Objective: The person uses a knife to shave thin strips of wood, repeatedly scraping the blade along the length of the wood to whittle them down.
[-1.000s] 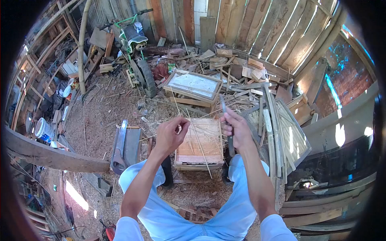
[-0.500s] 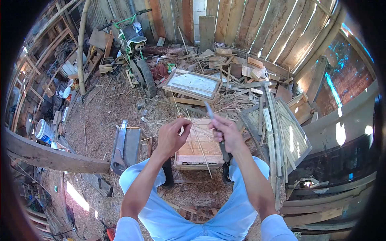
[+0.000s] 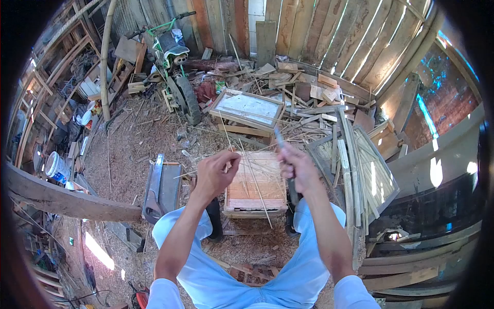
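My right hand is closed around a knife, blurred by motion, with its blade pointing away from me. My left hand is closed in a pinch, and a thin wooden strip sticks out on its left side; the fingertips partly hide it. Between my knees stands a low wooden box or stool with a plank top. Across that top lie loose thin strips, one reaching over the near edge.
A handsaw rests on a dark board to the left. Beyond are a framed panel, a small motorbike and heaped wood scraps. Long slats lean at the right. A white bucket lies far left.
My right hand with the knife has moved to the right, away from my left hand. My left hand has shifted slightly left, still pinched.
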Tool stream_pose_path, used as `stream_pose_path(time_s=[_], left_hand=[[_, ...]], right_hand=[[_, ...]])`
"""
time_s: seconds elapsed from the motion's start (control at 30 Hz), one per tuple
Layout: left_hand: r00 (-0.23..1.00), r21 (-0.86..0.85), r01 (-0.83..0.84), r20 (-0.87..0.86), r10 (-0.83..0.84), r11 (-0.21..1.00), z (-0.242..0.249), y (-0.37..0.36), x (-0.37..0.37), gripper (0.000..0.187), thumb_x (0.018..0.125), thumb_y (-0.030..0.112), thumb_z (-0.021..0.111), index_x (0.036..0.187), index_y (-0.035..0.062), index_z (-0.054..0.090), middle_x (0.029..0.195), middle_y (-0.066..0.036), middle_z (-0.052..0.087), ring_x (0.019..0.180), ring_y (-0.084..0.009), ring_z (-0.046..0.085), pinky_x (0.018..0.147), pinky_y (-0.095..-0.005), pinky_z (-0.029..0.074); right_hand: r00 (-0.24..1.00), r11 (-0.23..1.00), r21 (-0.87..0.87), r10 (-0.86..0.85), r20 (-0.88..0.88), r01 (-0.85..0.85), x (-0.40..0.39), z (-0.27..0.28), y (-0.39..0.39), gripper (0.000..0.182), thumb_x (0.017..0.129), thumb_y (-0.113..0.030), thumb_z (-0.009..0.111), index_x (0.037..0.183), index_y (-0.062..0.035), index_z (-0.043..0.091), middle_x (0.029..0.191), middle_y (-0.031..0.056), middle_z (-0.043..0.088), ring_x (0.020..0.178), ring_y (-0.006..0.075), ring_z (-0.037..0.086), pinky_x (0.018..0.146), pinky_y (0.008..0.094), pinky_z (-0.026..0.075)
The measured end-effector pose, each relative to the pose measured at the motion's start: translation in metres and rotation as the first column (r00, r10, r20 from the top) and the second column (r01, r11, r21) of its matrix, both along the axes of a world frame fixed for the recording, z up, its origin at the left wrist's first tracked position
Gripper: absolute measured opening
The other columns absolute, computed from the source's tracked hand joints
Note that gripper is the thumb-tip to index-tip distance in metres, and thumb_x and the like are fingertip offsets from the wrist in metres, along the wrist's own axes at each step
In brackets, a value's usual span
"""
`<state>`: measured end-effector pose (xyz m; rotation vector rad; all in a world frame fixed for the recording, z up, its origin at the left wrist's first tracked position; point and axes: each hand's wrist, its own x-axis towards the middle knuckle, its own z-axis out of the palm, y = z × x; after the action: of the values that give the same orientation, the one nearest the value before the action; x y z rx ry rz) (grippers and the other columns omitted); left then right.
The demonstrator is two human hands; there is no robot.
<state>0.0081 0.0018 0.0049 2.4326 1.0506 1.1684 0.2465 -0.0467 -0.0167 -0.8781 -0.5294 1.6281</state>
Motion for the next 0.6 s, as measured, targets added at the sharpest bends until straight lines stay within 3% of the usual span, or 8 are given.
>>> stream_pose_path(time_s=[0.07,0.13,0.23,0.3,0.47,0.53,0.6], left_hand=[[1.0,-0.006,-0.012,0.002,0.012,1.0,0.001,0.003,-0.006,0.009,0.075,0.005,0.068,0.083,0.0072,0.065,0.073,-0.004,0.065,0.058,-0.0203,0.062,0.052,-0.0301,0.048],[0.998,-0.042,-0.006,0.055,0.008,0.999,0.001,0.005,-0.011,0.008,0.076,0.004,0.069,0.084,0.0058,0.067,0.075,-0.005,0.066,0.049,-0.0133,0.053,0.046,-0.0262,0.042],[0.999,-0.035,0.015,0.036,-0.013,0.999,-0.002,0.007,-0.011,0.008,0.076,0.004,0.069,0.084,0.0059,0.067,0.075,-0.005,0.066,0.049,-0.0132,0.053,0.047,-0.0259,0.042],[0.999,-0.046,0.022,0.037,-0.02,0.999,0.0,0.006,-0.009,0.008,0.076,0.004,0.069,0.084,0.0061,0.067,0.075,-0.005,0.066,0.049,-0.0131,0.053,0.047,-0.0258,0.042],[1.0,-0.026,0.026,-0.011,-0.026,0.999,0.004,0.009,-0.017,0.009,0.076,0.005,0.069,0.085,0.0062,0.067,0.074,-0.005,0.066,0.05,-0.0127,0.053,0.047,-0.0261,0.041],[0.999,-0.08,-0.009,-0.033,0.006,0.997,0.006,0.011,-0.022,0.008,0.075,0.005,0.068,0.083,0.0061,0.066,0.076,-0.005,0.066,0.06,-0.019,0.063,0.051,-0.0288,0.047],[0.999,-0.088,-0.015,-0.032,0.012,0.996,0.006,0.012,-0.022,0.008,0.075,0.005,0.068,0.083,0.0062,0.067,0.076,-0.005,0.067,0.059,-0.0185,0.062,0.051,-0.0282,0.047]], right_hand=[[0.986,0.987,-0.022,-0.161,-0.03,0.161,0.023,0.002,0.002,0.036,0.093,-0.007,0.053,0.129,-0.0055,0.051,0.08,0.0018,0.056,0.053,0.0035,0.039,0.044,0.0165,0.033],[0.986,0.987,0.027,-0.155,-0.055,0.157,0.03,0.006,0.0,0.036,0.093,-0.007,0.053,0.129,-0.0058,0.051,0.08,0.0015,0.056,0.053,0.0035,0.039,0.044,0.0166,0.033],[0.99,0.989,0.071,-0.122,-0.075,0.127,0.021,0.005,-0.004,0.035,0.093,-0.008,0.053,0.128,-0.0063,0.052,0.08,0.0012,0.056,0.053,0.0042,0.039,0.045,0.0174,0.034],[0.999,0.999,-0.004,-0.049,0.022,0.049,0.005,0.005,-0.005,0.034,0.093,-0.008,0.053,0.127,-0.0065,0.053,0.081,0.0013,0.057,0.054,0.0046,0.04,0.045,0.018,0.034],[0.984,0.989,0.019,-0.143,-0.105,0.146,0.031,0.0,0.004,0.034,0.093,-0.007,0.052,0.127,-0.0078,0.054,0.081,0.0016,0.056,0.054,0.0039,0.04,0.045,0.017,0.034],[0.984,0.989,0.037,-0.138,-0.11,0.143,0.036,0.003,0.002,0.034,0.093,-0.007,0.052,0.127,-0.0079,0.053,0.08,0.0015,0.056,0.054,0.0037,0.039,0.045,0.0168,0.034],[0.984,0.987,0.022,-0.157,-0.09,0.159,0.03,0.009,-0.002,0.034,0.093,-0.007,0.052,0.127,-0.0077,0.052,0.079,0.0009,0.054,0.054,0.0036,0.039,0.045,0.0166,0.033]])
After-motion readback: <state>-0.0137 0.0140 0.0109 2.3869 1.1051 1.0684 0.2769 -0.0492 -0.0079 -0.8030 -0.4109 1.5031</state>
